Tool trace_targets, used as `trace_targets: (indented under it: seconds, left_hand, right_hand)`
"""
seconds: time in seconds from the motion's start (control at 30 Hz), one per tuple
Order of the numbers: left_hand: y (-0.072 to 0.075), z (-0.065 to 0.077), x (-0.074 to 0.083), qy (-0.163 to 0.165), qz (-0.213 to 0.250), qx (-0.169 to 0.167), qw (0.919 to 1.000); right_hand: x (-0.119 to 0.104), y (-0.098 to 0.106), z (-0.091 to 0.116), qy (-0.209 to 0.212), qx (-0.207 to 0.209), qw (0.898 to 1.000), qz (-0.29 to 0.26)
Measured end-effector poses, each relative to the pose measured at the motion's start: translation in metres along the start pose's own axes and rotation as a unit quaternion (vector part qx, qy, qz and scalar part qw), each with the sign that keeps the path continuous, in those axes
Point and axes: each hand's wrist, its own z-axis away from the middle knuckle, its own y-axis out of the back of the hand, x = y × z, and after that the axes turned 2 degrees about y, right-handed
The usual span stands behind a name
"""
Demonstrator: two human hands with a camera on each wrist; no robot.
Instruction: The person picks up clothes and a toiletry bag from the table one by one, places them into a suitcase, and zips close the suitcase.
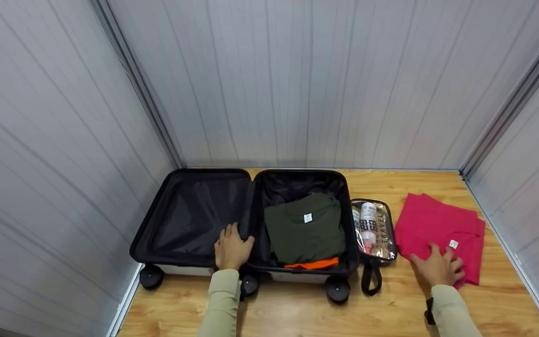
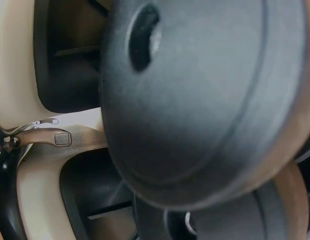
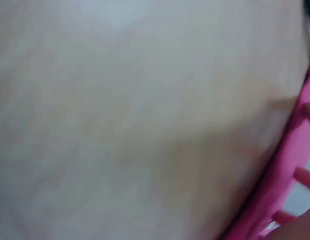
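An open suitcase (image 1: 157, 224) lies flat with its two halves side by side. My left hand (image 1: 233, 248) rests over the near rim of its left half, close to the hinge, holding nothing. Black wheels (image 2: 195, 100) of the case fill most of the left wrist view. At the right, a folded pink T-shirt (image 1: 438, 220) with a white neck label lies on the floor. My right hand (image 1: 438, 267) is at its near edge, fingers spread and slightly bent over the cloth. In the right wrist view its fingertips overlap the pink T-shirt (image 3: 285, 170).
A folded dark green T-shirt (image 1: 302, 234) lies in the suitcase's right half, with orange cloth (image 1: 314, 264) showing under it. Between case and pink T-shirt is a clear travel pouch (image 1: 382, 224) holding bottles, its black strap toward me. Panel walls (image 1: 274, 84) enclose the wooden floor (image 1: 297, 309).
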Motion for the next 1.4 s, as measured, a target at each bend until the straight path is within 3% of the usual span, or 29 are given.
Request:
trace_targets:
  seconds: [0.43,0.73,1.03,1.4]
  left_hand:
    - [0.0,0.001,0.002,-0.001,0.0,-0.005,1.0]
    - [-0.002,0.0,0.002,-0.002,0.003,0.005,1.0]
    - [-0.001,0.0,0.001,0.001,-0.005,0.01,0.9999]
    - [-0.001,0.0,0.001,-0.004,0.014,0.013,0.9998]
  right_hand:
    - [0.014,0.025,-0.001,0.063,-0.072,0.99,0.099]
    - [0.011,0.024,0.0,0.055,-0.053,0.991,0.109]
    - [0.002,0.013,0.006,0.059,0.011,0.991,0.119]
    - [-0.009,0.001,0.01,0.089,0.108,0.975,0.171]
